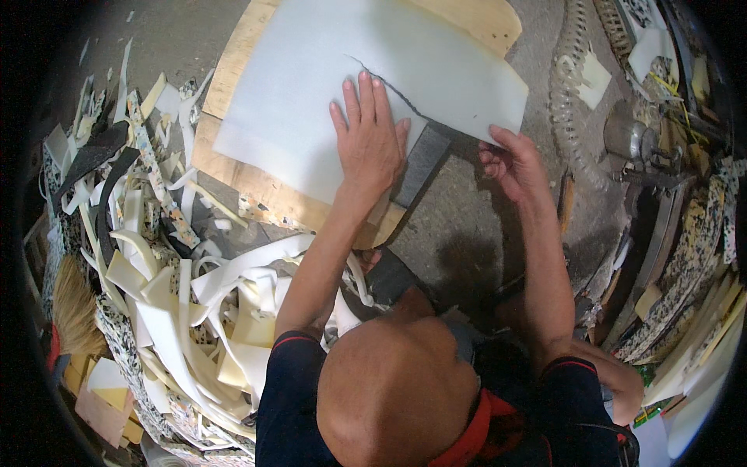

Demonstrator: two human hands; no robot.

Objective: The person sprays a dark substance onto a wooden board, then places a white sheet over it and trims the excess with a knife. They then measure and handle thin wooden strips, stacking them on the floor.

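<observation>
A large white foam sheet [296,101] lies over a plywood board [212,148]. A ragged dark slit runs through it from near its middle toward the near edge, where the two sides spread apart. My left hand [368,144] rests flat on the sheet just left of the slit, fingers stretched out. With my right hand [510,162] I pinch the sheet's near right corner, thumb on top and the other fingers curled. Between the hands, a dark grey strip [424,162] shows in the gap, partly covered by the sheet.
A heap of white and cream foam offcuts [167,327] spreads on the left, beside a straw broom [76,307]. Right of the board lie a coiled clear hose [566,93], a metal fitting [627,138] and stacked speckled foam slabs [685,272]. Grey floor [482,206] shows between.
</observation>
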